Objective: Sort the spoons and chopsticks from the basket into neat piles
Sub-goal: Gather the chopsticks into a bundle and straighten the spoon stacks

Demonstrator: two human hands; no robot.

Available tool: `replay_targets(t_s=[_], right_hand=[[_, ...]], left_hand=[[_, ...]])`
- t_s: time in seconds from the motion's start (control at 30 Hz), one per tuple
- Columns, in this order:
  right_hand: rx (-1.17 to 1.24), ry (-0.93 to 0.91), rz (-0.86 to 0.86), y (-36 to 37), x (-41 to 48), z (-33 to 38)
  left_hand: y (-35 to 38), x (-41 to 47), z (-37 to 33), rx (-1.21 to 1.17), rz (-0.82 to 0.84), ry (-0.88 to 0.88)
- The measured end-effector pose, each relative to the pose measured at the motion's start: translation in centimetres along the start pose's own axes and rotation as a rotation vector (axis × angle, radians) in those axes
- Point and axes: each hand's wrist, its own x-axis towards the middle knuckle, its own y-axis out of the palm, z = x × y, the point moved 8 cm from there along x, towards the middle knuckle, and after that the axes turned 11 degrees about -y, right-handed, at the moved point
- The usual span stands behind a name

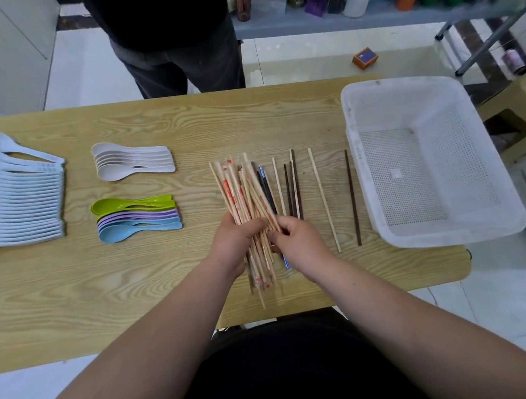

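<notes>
A thick bundle of pale wooden chopsticks (239,188), some printed in red, lies fanned in the middle of the wooden table (186,120). My left hand (232,242) grips the bundle from the left. My right hand (296,239) pinches some sticks on its right side. Dark chopsticks (295,184) lie beside the bundle, and further right a single pale chopstick (324,199) and a single dark one (352,197). The white plastic basket (355,148) stands at the right with nothing visible in it. Spoon piles lie at the left: pale blue (16,203), white (132,160), and green, purple and blue (137,217).
A person in dark clothes (177,48) stands at the table's far edge. The basket overhangs the table's right end. A cluttered grey shelf (335,17) runs along the back, and a small orange box (364,57) lies on the floor behind the table.
</notes>
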Motion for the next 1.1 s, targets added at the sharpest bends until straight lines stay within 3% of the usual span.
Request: replay_targets(t_s=[0.2, 0.4, 0.83, 0.93, 1.1], right_hand=[[0.118, 0.029, -0.052, -0.3, 0.3, -0.4], [0.061, 0.012, -0.149, -0.3, 0.7, -1.0], [0.029, -0.093, 0.005, 1.6, 1.7, -0.6], [-0.065, -0.109, 0.056, 1.2, 2.7, -1.2], [-0.401, -0.017, -0.124, -3.0, 6.1, -3.7]], left_hand=[[-0.5, 0.2, -0.3, 0.016, 0.0, 0.01], [-0.7, 0.7, 0.1, 0.004, 0.005, 0.015], [-2.0, 1.9, 1.2, -0.082, -0.003, -0.016], [-3.2, 2.4, 1.5, -0.09, -0.084, -0.035], [-4.6, 2.8, 2.0, -0.068, -0.135, -0.049]])
